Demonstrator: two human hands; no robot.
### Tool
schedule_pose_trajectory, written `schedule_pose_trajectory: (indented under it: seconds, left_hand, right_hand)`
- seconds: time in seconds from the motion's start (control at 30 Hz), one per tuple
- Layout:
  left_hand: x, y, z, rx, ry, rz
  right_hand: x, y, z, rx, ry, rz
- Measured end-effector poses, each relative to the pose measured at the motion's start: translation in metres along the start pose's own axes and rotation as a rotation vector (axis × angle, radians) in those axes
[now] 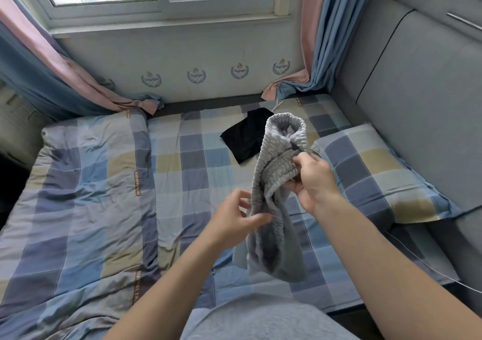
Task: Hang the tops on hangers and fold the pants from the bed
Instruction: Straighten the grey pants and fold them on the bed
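while both hands [317,180] grip, pants [276,183] hang between.

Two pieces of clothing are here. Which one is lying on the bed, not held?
The black garment, lying on the checked sheet beside the pillow. The grey garment is held up by the left hand and the right hand.

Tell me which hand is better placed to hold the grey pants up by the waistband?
Probably the right hand: it grips the grey pants at the ribbed elastic waistband, while the left hand pinches the cloth lower down.
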State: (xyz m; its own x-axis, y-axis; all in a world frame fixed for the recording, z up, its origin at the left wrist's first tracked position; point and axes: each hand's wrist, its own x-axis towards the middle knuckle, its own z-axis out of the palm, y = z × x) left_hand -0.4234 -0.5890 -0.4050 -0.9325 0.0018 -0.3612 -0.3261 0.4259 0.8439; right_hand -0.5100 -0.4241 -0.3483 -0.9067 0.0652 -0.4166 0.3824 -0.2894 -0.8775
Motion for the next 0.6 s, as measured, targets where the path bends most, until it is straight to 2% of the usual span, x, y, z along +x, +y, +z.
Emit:
schedule_pose_trajectory:
  seconds: [0.17,0.27,0.37,0.5,0.6]
  left_hand:
    - [0.002,-0.017,0.006,0.111,0.143,0.012]
    - [0.006,-0.022,-0.002,0.008,0.27,-0.012]
    - [0.008,-0.015,-0.017,-0.12,0.398,0.026]
    - [0.007,0.002,-0.027,-0.133,0.388,0.154]
    - [0.005,0.011,-0.028,-0.113,0.358,0.207]
  right_hand:
    - [0.0,0.001,-0.003,0.066,-0.014,-0.006]
    - [0.003,0.011,-0.013,0.014,0.039,0.002]
    - [0.009,0.03,-0.026,-0.047,0.071,0.137]
    - [0.009,0.053,-0.037,-0.199,-0.079,0.318]
    - [0.004,0.059,-0.035,-0.306,-0.191,0.298]
